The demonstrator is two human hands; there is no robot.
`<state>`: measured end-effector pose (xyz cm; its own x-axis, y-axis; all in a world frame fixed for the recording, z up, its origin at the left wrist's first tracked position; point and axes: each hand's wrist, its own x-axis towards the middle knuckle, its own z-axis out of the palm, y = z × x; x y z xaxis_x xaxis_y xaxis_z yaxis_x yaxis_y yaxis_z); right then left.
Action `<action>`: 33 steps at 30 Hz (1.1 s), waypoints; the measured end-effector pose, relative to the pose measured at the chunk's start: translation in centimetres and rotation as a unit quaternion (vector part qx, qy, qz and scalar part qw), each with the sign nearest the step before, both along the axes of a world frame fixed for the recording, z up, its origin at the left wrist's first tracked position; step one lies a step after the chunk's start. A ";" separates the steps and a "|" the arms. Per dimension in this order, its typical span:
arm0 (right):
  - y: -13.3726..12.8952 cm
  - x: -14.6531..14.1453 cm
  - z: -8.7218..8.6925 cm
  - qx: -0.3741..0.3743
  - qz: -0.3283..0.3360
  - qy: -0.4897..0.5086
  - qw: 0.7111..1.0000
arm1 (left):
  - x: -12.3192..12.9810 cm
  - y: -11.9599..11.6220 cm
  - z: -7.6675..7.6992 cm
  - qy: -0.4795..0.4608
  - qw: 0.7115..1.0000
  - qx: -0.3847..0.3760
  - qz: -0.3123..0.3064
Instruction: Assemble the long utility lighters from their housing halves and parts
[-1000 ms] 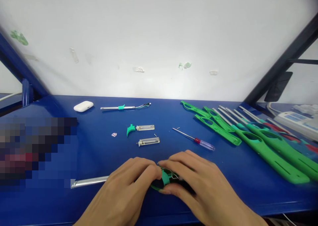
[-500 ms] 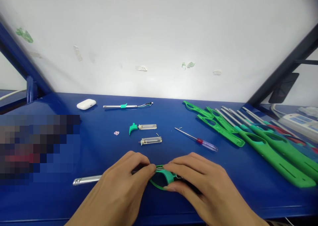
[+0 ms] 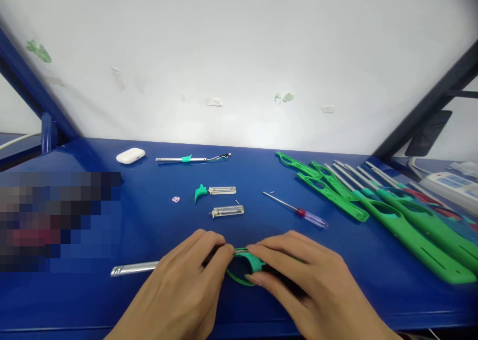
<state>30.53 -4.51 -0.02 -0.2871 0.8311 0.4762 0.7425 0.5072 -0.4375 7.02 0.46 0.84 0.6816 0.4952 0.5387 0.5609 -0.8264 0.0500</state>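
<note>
"Green handle shell (image 3: 239, 281): position?"

"Near the front edge of the blue worktop (image 3: 157, 225), about mid-width, between my two hands' fingers. Part of its loop shows; a teal trigger (image 3: 256, 263) sits at the loop's right side."

"State of your fingers?"

"Grasping the shell from both sides. Left fingers (image 3: 224, 256) pinch the loop's upper left. Right fingers (image 3: 265, 254) grip around the trigger, index above, thumb below. A silver tube (image 3: 134, 268) leads out leftward from behind my left grip; any join with the shell is hidden."

"Just beyond?"

"Two clear reservoirs, one behind the other: near reservoir (image 3: 228, 210), far reservoir (image 3: 223, 190), the latter with a curved teal piece (image 3: 200, 192) at its left end. Small metal pin (image 3: 237, 202) by their right ends. Pinkish scrap (image 3: 176, 199) to their left."

"Rightward?"

"Screwdriver (image 3: 312, 218), clear handle, red collar, tip pointing left and away. Next, green shell halves (image 3: 336, 200), overlapping; then green-handled lighters (image 3: 418, 235), silver tubes pointing away."

"Rear?"

"Thin metal rod (image 3: 170, 160) with teal sleeve and wires; white case (image 3: 130, 156) to its left. Behind both, a white wall (image 3: 239, 56). Left edge masked by coarse blocks; contents unreadable."
</note>
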 end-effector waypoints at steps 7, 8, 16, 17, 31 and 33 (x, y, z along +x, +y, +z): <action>0.3 0.0 0.8 0.019 0.009 -0.024 0.999 | 0.1 0.1 -0.4 0.000 1.000 0.004 0.020; 0.3 0.0 0.9 0.020 0.010 -0.031 0.999 | 0.2 0.1 -0.3 0.004 1.000 0.002 0.021; 0.4 -0.2 1.4 -0.010 0.017 -0.064 0.998 | 0.1 0.5 -0.6 -0.011 0.999 -0.045 0.002; 0.5 -0.2 1.3 -0.016 0.019 -0.064 0.998 | 0.1 0.6 -0.7 -0.018 0.999 -0.044 -0.003; -0.3 3.0 2.4 0.003 0.021 -0.002 1.000 | 0.6 0.2 0.2 -0.027 0.999 -0.010 -0.035; -0.1 3.1 2.1 0.003 0.034 0.001 0.999 | 0.7 0.1 0.2 -0.040 0.998 -0.001 -0.039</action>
<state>33.59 -4.66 2.07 -0.3419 0.8071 0.4813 0.7049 0.5590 -0.4366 7.75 0.57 1.02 0.6721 0.4437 0.5928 0.4894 -0.8670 0.0941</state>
